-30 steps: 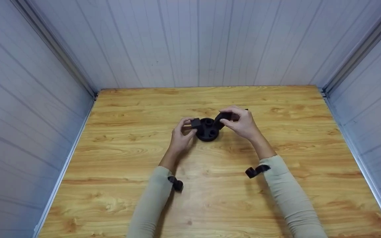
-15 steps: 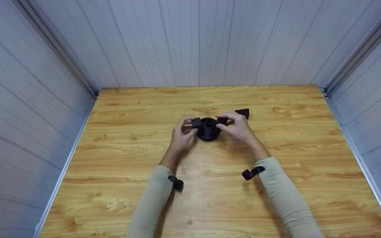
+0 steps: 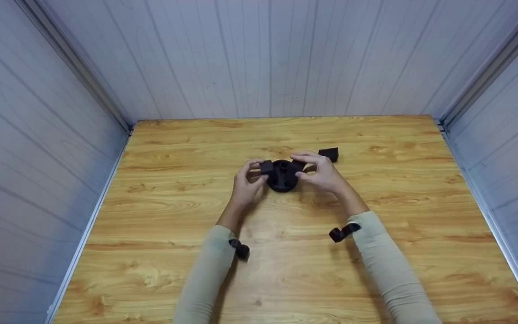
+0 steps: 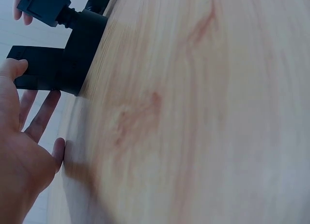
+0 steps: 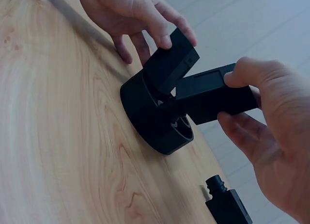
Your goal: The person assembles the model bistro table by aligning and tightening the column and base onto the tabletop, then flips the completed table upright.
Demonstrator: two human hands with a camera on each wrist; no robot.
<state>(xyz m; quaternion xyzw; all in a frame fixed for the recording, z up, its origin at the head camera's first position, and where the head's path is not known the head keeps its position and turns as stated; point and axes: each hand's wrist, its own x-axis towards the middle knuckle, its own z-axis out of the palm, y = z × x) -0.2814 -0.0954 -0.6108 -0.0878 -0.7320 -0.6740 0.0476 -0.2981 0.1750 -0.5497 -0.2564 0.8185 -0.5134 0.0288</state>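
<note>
A round black base (image 3: 280, 185) with raised round sockets stands on the wooden table. At its left side a black rectangular block (image 5: 169, 61) rises from it, leaning; my left hand (image 3: 246, 182) pinches that block between thumb and fingers. My right hand (image 3: 324, 174) pinches a second black block (image 5: 206, 94) by its outer end, over the base's right side. In the left wrist view, this second block (image 4: 42, 7) has a ribbed stub pointing down at the base's rim. The right wrist view shows the stub overlapping the base's opening.
Another black block (image 3: 329, 154) with a ribbed stub lies on the table behind my right hand. Pale panelled walls (image 3: 241, 58) close off the back and both sides of the table (image 3: 173, 148). A black wrist camera (image 3: 241, 250) sits on each sleeve.
My right hand has moved left and slightly down with its block, bringing it over the base. The loose block behind that hand now shows more. My left hand stays in place.
</note>
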